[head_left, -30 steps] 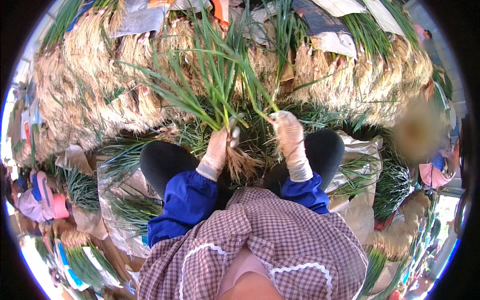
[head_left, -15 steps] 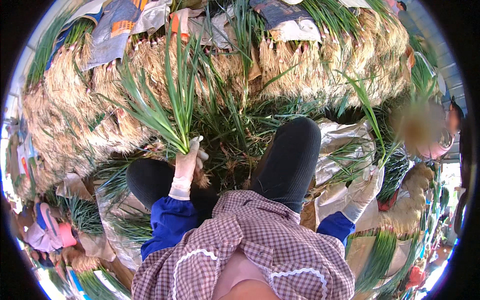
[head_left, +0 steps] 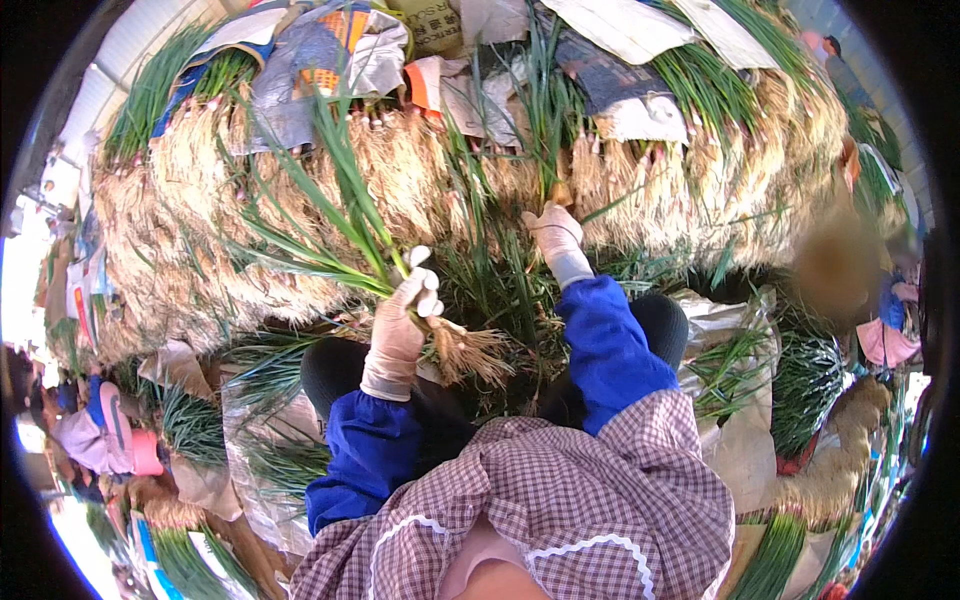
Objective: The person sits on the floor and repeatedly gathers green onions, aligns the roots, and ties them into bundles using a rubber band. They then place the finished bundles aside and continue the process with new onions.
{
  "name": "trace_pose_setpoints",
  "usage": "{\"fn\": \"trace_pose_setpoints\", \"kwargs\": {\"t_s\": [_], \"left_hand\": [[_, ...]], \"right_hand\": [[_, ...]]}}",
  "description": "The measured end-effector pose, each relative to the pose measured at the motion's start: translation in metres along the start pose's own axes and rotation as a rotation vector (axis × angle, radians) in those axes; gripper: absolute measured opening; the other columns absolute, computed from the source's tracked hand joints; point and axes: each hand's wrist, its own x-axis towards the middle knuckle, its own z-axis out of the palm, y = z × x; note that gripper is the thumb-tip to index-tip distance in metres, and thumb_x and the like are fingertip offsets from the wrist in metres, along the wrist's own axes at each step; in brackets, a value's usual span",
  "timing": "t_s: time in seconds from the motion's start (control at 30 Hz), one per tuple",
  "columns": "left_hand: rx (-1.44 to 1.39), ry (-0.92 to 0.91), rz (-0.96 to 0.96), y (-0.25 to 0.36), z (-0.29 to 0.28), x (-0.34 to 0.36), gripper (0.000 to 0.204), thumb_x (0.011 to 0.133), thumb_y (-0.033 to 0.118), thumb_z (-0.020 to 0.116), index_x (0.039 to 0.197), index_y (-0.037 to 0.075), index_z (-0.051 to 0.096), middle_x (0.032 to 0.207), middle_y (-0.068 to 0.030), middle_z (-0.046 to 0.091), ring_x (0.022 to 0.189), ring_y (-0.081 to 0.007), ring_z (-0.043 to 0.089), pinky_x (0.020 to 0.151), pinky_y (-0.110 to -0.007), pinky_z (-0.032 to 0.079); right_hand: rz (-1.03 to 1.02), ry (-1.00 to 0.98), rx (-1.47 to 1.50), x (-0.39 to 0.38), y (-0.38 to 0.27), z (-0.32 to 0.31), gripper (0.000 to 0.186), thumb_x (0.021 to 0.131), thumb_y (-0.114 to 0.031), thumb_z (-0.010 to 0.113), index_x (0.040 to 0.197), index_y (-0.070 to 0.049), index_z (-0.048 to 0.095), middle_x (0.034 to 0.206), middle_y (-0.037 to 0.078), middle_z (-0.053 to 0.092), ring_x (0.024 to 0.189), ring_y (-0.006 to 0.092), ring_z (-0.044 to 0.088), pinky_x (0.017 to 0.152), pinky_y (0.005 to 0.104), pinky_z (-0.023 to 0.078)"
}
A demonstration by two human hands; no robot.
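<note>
My gloved left hand (head_left: 405, 310) is closed round a bunch of green garlic (head_left: 372, 240). The long leaves fan up and to the left, while pale stringy roots (head_left: 468, 352) stick out below the fist on the right. At the front of the big stacked heap of green garlic (head_left: 690, 190), my gloved right hand (head_left: 557, 238) reaches forward with its fingers bent together. It is beside upright green leaves (head_left: 552, 90) and a small brownish piece (head_left: 562, 192); what lies inside its fingers is hidden.
Sacks and cloths (head_left: 335, 60) cover the top of the heap. Loose green leaves (head_left: 500, 290) litter the ground between my knees. On a pale sheet (head_left: 740, 440) at the right lie more cut leaves, with bundled greens (head_left: 805, 390) beyond. Another person (head_left: 100, 435) is at the far left.
My right hand has moved from the right side, where it held a long green stalk, to the heap in front. The left hand has tilted its bunch, bringing the roots into sight.
</note>
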Motion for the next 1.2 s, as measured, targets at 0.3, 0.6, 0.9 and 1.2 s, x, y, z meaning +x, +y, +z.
{"fn": "trace_pose_setpoints", "kwargs": {"t_s": [0.3,0.6,0.9,1.2], "left_hand": [[0.425,0.107,-0.237,-0.032,-0.014,0.028,0.025,0.094,0.021,0.06,0.111,0.004,0.067,0.082,0.0029,0.065,0.062,-0.0068,0.053,0.056,-0.021,0.04],[0.261,0.138,-0.179,-0.04,-0.053,0.013,0.025,0.093,0.023,0.064,0.108,0.002,0.065,0.093,-0.0072,0.068,0.079,-0.0179,0.065,0.067,-0.028,0.053],[0.57,0.041,-0.336,-0.037,-0.054,-0.002,0.031,0.095,0.027,0.062,0.109,0.0,0.066,0.087,-0.0078,0.071,0.072,-0.0144,0.067,0.062,-0.024,0.053],[0.324,-0.021,-0.367,-0.061,-0.045,-0.015,0.035,0.1,0.027,0.05,0.111,-0.003,0.062,0.075,-0.0057,0.063,0.066,-0.0184,0.06,0.064,-0.031,0.05]], "right_hand": [[-0.663,0.009,0.336,-0.161,-0.07,-0.048,0.03,0.096,-0.042,0.051,0.099,-0.015,0.063,0.081,0.012,0.065,0.067,0.0316,0.063,0.056,0.0391,0.05],[0.051,-0.107,1.597,-0.121,-0.019,-0.071,0.029,0.1,-0.03,0.052,0.094,-0.005,0.066,0.063,-0.004,0.056,0.05,0.004,0.046,0.048,0.0179,0.037],[-0.302,-0.251,0.979,-0.149,-0.066,-0.046,0.019,0.086,-0.021,0.073,0.095,-0.005,0.071,0.085,0.004,0.065,0.075,0.0113,0.059,0.068,0.0258,0.049],[-0.594,-0.029,0.586,-0.168,-0.061,-0.056,0.021,0.087,-0.03,0.069,0.088,-0.009,0.07,0.076,0.009,0.063,0.066,0.0203,0.062,0.057,0.0322,0.049]]}}
